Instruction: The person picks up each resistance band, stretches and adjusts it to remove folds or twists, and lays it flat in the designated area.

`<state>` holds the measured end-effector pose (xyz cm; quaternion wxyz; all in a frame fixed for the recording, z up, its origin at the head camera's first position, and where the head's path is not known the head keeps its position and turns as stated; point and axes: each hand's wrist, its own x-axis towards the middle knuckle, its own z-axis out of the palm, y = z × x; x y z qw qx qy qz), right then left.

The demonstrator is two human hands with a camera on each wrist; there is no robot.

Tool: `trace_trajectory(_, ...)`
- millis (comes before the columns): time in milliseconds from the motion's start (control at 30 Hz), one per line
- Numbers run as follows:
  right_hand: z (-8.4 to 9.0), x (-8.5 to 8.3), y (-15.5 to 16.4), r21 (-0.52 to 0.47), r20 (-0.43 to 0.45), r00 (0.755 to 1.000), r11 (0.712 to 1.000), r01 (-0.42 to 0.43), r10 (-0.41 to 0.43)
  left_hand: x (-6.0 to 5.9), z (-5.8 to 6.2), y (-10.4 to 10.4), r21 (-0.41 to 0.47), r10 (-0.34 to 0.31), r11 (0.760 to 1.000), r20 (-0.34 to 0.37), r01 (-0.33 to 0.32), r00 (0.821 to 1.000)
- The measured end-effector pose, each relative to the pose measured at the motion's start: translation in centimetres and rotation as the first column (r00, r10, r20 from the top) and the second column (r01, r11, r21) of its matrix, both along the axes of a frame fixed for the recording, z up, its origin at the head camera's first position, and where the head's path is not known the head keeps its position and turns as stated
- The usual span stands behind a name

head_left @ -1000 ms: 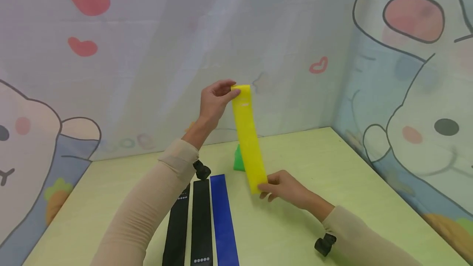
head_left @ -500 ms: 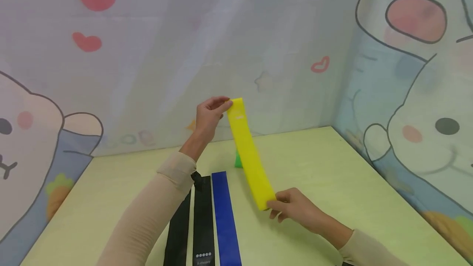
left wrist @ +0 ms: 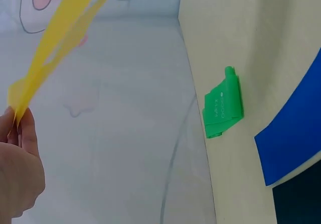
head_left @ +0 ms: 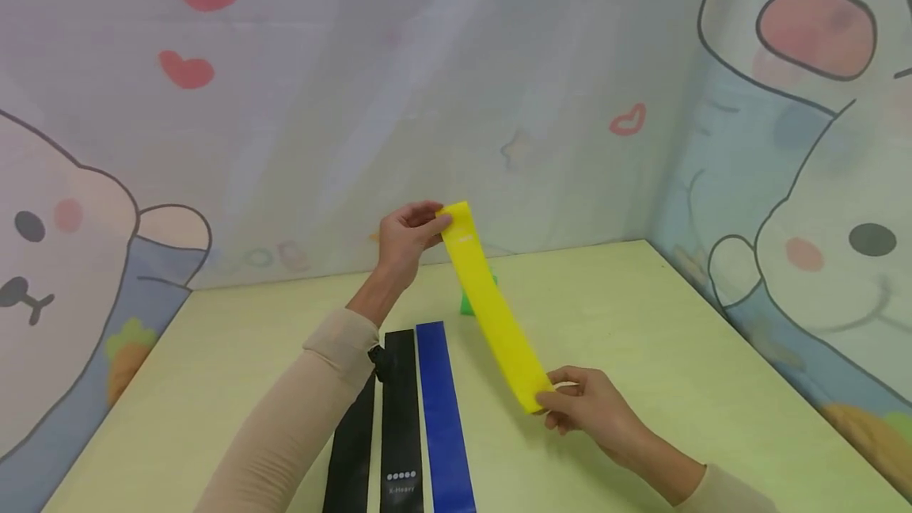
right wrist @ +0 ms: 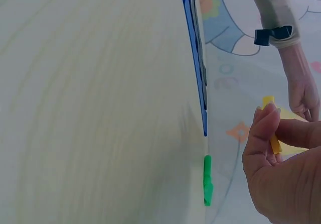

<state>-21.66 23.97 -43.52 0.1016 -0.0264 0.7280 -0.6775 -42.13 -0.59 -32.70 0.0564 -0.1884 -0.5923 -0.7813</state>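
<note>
Lying lengthwise on the pale surface (head_left: 606, 307), a black band (head_left: 354, 450) runs partly hidden behind the left sleeve (head_left: 292, 402), followed by a second black band (head_left: 400, 402) printed X-Heavy and a blue band (head_left: 443, 418); the nearly parallel layout with slim gaps probably keeps each one flat and distinct. Beyond their far ends, the left hand (head_left: 402, 244) pinches the upper end of a yellow band. Next, a green band (left wrist: 225, 106), apparently folded, sits near the back edge, partly covered by the yellow one in the head view. The yellow band (head_left: 489, 305) slants through the air over the surface, its lower end pinched by the right hand (head_left: 594, 410); gripping both ends likely keeps it extended. It looks bright, smooth, thin and somewhat see-through, with a small unreadable white mark near the top; the left wrist view shows two layers parting.
</note>
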Motion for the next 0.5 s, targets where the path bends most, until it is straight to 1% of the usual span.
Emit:
trace_trajectory(133,0.14,0.04,0.10,-0.023,-0.011,1.000,1.000,-0.006,0.005,-0.04,-0.51,0.09,-0.038,0.001,0.999,-0.015,-0.001,1.000)
trace_trajectory(300,0.07,0.20,0.07,-0.024,-0.026,0.998,0.998,-0.053,0.052,-0.08,-0.80,0.01,-0.033,0.012,0.999,-0.034,-0.013,0.999)
trace_trajectory(500,0.31,0.37,-0.13,-0.016,-0.016,0.997,0.997,-0.070,0.069,-0.03,-1.13,-0.40,-0.029,0.036,0.999,-0.033,-0.037,0.999)
